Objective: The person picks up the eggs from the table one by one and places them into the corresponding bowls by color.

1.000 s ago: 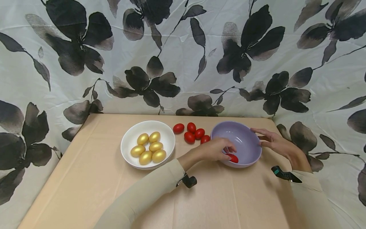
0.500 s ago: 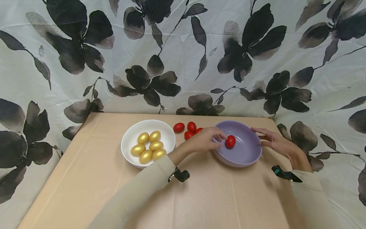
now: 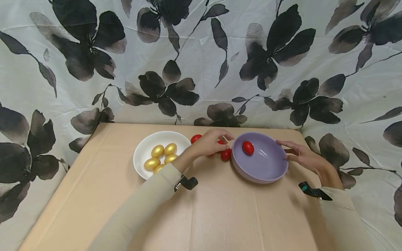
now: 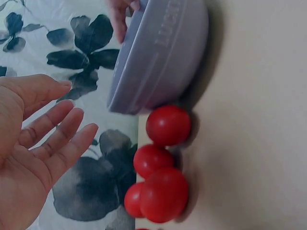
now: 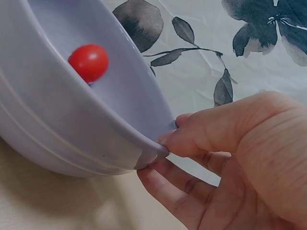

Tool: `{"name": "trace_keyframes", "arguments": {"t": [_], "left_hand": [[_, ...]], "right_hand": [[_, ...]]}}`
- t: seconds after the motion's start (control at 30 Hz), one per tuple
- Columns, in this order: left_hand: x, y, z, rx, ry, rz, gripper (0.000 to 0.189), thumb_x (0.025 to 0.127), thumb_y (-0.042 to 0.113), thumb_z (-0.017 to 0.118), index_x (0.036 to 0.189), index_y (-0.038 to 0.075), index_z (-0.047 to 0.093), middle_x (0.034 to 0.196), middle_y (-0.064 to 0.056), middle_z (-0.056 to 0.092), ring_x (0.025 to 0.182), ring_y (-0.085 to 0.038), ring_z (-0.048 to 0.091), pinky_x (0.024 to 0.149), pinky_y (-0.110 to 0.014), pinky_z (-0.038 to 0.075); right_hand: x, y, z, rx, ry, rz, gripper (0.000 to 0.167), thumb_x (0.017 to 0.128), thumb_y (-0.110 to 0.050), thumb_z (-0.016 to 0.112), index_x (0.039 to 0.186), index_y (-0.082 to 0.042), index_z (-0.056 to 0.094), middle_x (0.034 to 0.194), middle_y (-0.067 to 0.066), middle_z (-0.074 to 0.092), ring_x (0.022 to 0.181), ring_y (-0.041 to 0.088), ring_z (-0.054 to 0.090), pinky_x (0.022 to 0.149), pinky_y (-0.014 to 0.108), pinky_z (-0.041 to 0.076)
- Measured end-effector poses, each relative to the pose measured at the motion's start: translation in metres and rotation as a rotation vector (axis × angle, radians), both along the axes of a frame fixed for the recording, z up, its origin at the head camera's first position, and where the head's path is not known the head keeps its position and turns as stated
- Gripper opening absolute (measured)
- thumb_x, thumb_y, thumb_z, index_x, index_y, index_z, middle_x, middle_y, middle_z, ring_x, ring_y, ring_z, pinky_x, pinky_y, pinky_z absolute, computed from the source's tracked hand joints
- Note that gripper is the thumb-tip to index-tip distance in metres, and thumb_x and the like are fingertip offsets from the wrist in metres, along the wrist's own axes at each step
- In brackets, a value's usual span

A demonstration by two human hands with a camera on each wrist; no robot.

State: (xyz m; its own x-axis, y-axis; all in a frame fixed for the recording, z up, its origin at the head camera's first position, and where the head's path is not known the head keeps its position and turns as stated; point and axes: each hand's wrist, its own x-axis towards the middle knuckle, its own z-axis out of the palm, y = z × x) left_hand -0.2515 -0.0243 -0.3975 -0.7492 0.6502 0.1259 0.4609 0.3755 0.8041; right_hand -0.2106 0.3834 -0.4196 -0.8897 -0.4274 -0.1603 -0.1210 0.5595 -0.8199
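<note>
My left hand (image 3: 213,143) hovers over a cluster of several smooth red egg-shaped pieces (image 4: 165,194) beside the bowl. Its fingers (image 4: 67,148) are loosely extended and hold nothing; the left wrist view shows them apart from the pieces. My right hand (image 3: 303,157) pinches the right rim of a purple bowl (image 3: 263,170), thumb (image 5: 192,139) at the rim and fingers against the outer wall. One red egg-shaped piece (image 3: 248,148) lies inside the bowl, towards its far left. In the head view my left hand partly hides the cluster on the table.
To the left stands a white bowl (image 3: 138,153) with several golden egg-shaped pieces (image 3: 157,151) in it; my left forearm partly covers it. A floral cloth (image 3: 204,52) hangs behind the light wood-coloured table (image 3: 226,216).
My left hand has let go of a red egg-shaped piece in the purple bowl and moved back left over the cluster. That piece has rolled towards the bowl's far left. My right hand has stayed put.
</note>
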Motion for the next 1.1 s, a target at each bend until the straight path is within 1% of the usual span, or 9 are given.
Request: {"name": "trace_keyframes", "arguments": {"t": [0.13, 0.2, 0.43, 0.63, 0.77, 0.87, 0.97, 1.1], "left_hand": [[-0.006, -0.008, 0.001, -0.026, 0.023, 0.005, 0.032, 0.093, 0.005, 0.069, 0.125, 0.008, 0.068, 0.122, -0.005, 0.068, 0.107, -0.021, 0.068, 0.089, -0.024, 0.055], [-0.009, -0.011, 0.001, -0.037, 0.016, 0.01, 0.033, 0.092, 0.005, 0.07, 0.126, 0.007, 0.068, 0.123, -0.008, 0.067, 0.109, -0.024, 0.067, 0.09, -0.027, 0.055], [-0.016, -0.02, -0.003, -0.087, 0.007, 0.025, 0.036, 0.092, 0.006, 0.071, 0.128, 0.005, 0.066, 0.126, -0.011, 0.067, 0.115, -0.033, 0.065, 0.094, -0.032, 0.055], [-0.019, -0.022, -0.005, -0.187, 0.011, 0.028, 0.038, 0.09, 0.003, 0.072, 0.127, 0.002, 0.066, 0.124, -0.016, 0.068, 0.113, -0.029, 0.063, 0.099, -0.039, 0.054], [-0.022, -0.021, -0.011, -0.232, -0.007, 0.024, 0.036, 0.09, 0.002, 0.072, 0.125, 0.0, 0.066, 0.122, -0.016, 0.068, 0.112, -0.03, 0.062, 0.101, -0.041, 0.052], [-0.025, -0.021, -0.016, -0.281, -0.002, 0.029, 0.035, 0.089, 0.001, 0.071, 0.124, 0.0, 0.068, 0.12, -0.016, 0.069, 0.113, -0.031, 0.061, 0.103, -0.042, 0.051], [-0.027, -0.021, -0.018, -0.357, 0.022, 0.034, 0.033, 0.088, 0.001, 0.072, 0.121, 0.0, 0.069, 0.115, -0.014, 0.07, 0.107, -0.03, 0.061, 0.101, -0.038, 0.051], [-0.028, -0.021, -0.019, -0.427, 0.056, 0.033, 0.03, 0.086, 0.002, 0.073, 0.115, 0.0, 0.071, 0.105, -0.013, 0.07, 0.095, -0.026, 0.057, 0.091, -0.034, 0.052]], "right_hand": [[0.0, 0.001, -0.001, 0.0, 0.006, 0.004, 0.064, 0.1, -0.008, 0.06, 0.158, -0.004, 0.033, 0.162, 0.025, 0.027, 0.14, 0.057, 0.035, 0.093, 0.014, 0.045], [-0.001, 0.001, -0.001, 0.003, 0.007, 0.005, 0.064, 0.1, -0.008, 0.06, 0.158, -0.004, 0.033, 0.162, 0.025, 0.027, 0.14, 0.057, 0.035, 0.093, 0.014, 0.045], [-0.003, 0.003, -0.002, -0.003, -0.003, 0.006, 0.064, 0.1, -0.007, 0.059, 0.158, -0.003, 0.032, 0.162, 0.025, 0.026, 0.14, 0.058, 0.034, 0.094, 0.015, 0.046], [-0.003, 0.003, -0.001, -0.008, -0.002, 0.006, 0.064, 0.1, -0.007, 0.059, 0.158, -0.003, 0.032, 0.162, 0.025, 0.026, 0.14, 0.058, 0.034, 0.093, 0.014, 0.046], [-0.003, 0.003, -0.001, -0.001, 0.008, 0.007, 0.063, 0.1, -0.007, 0.059, 0.157, -0.003, 0.033, 0.161, 0.025, 0.027, 0.139, 0.058, 0.036, 0.093, 0.014, 0.045], [-0.003, 0.003, -0.001, 0.014, 0.014, 0.004, 0.063, 0.1, -0.008, 0.059, 0.157, -0.004, 0.034, 0.161, 0.024, 0.028, 0.139, 0.057, 0.038, 0.093, 0.014, 0.046], [-0.004, 0.003, -0.001, 0.036, 0.022, 0.001, 0.063, 0.1, -0.008, 0.059, 0.158, -0.006, 0.034, 0.161, 0.024, 0.029, 0.138, 0.056, 0.04, 0.095, 0.02, 0.049], [-0.004, 0.003, -0.001, 0.046, 0.026, 0.002, 0.064, 0.099, -0.009, 0.06, 0.158, -0.007, 0.034, 0.16, 0.023, 0.03, 0.137, 0.055, 0.041, 0.097, 0.029, 0.053]]}}
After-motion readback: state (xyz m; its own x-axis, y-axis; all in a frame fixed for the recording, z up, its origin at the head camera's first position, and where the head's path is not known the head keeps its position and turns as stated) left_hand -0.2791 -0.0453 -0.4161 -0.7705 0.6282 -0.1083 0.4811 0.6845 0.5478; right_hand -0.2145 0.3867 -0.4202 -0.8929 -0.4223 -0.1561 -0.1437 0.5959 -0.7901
